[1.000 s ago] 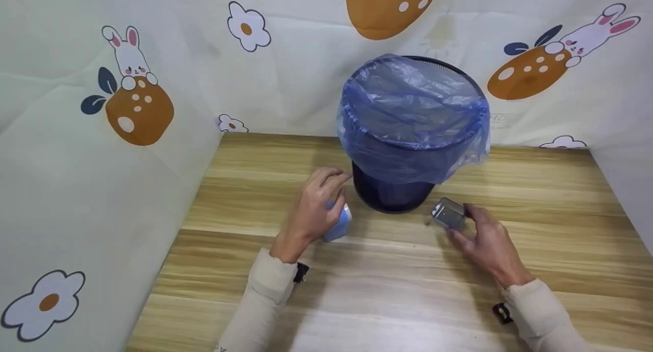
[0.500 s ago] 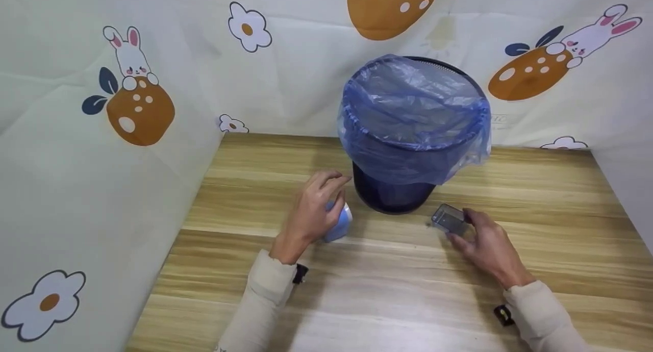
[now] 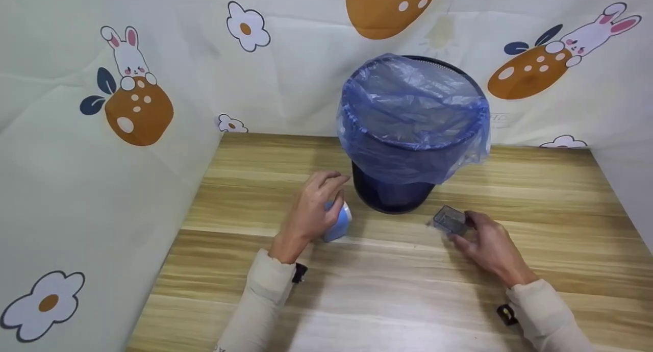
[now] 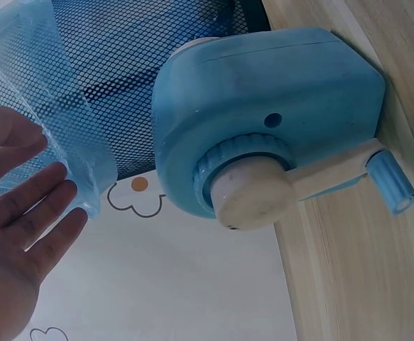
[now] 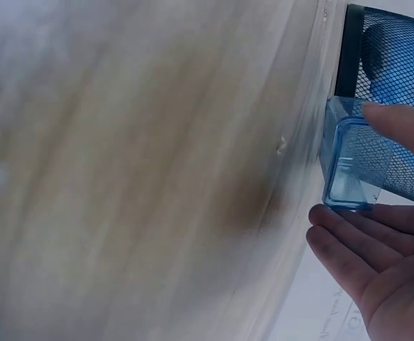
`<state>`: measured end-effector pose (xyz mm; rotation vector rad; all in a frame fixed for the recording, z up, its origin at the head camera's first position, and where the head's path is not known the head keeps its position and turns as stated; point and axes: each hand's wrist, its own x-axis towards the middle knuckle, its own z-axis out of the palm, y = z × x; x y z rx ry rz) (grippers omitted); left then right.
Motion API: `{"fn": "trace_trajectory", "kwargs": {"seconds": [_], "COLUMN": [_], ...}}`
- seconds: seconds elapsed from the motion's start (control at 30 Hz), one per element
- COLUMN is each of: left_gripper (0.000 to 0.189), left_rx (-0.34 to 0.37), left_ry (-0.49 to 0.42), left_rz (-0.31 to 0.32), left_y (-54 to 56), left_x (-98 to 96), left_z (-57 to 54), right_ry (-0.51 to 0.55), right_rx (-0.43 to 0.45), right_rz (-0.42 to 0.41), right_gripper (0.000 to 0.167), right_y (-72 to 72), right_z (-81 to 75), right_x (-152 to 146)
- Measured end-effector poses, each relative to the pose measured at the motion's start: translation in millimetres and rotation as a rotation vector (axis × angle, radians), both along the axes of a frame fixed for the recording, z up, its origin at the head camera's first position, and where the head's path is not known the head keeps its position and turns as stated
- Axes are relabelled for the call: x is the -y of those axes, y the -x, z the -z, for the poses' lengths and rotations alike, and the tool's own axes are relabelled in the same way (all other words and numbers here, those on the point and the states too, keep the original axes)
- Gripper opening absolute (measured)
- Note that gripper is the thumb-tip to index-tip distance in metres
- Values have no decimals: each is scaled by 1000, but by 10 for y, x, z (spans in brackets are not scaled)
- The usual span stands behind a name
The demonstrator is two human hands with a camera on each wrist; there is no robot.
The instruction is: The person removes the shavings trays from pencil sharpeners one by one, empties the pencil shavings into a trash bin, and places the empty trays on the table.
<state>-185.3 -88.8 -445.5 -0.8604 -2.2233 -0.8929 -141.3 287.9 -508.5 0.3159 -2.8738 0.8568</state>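
Observation:
A blue hand-crank pencil sharpener [image 3: 337, 230] stands on the wooden table, partly covered by my left hand [image 3: 314, 209] in the head view. Its pale crank [image 4: 334, 169] with a blue knob shows in the left wrist view. Loosely spread, the left fingers hold nothing and hover beside the sharpener, near the bin. My right hand [image 3: 492, 247] pinches a clear shavings drawer [image 3: 450, 220] between thumb and fingertips, low over the table to the right of the bin. In the right wrist view the see-through drawer [image 5: 352, 160] stands tilted, the thumb on one side and fingers on the other.
A dark mesh trash bin [image 3: 393, 191] stands behind and between the hands, lined with a blue plastic bag [image 3: 408, 117] that hangs over its rim. Small dark specks [image 3: 429, 223] lie by the drawer. Printed cloth walls [image 3: 291, 86] enclose the table [image 3: 387, 291].
My right hand has tilted the shavings drawer and brought it slightly down and toward me. The left hand, the sharpener and the bin have hardly moved.

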Motion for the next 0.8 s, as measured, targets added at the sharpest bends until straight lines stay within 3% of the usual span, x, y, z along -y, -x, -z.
{"fn": "trace_trajectory", "kwargs": {"seconds": [0.53, 0.8], "left_gripper": [23, 23], "left_rx": [15, 37], "left_ry": [36, 79], "left_rz": [-35, -86], "left_y": [20, 60], "left_x": [14, 130], "left_z": [38, 54], "right_ry": [-11, 5], "right_rx": [39, 31], "right_rz": [-11, -9], "right_gripper": [65, 68], "right_y": [6, -6], "right_z": [-7, -32], "right_x": [-33, -11]}}
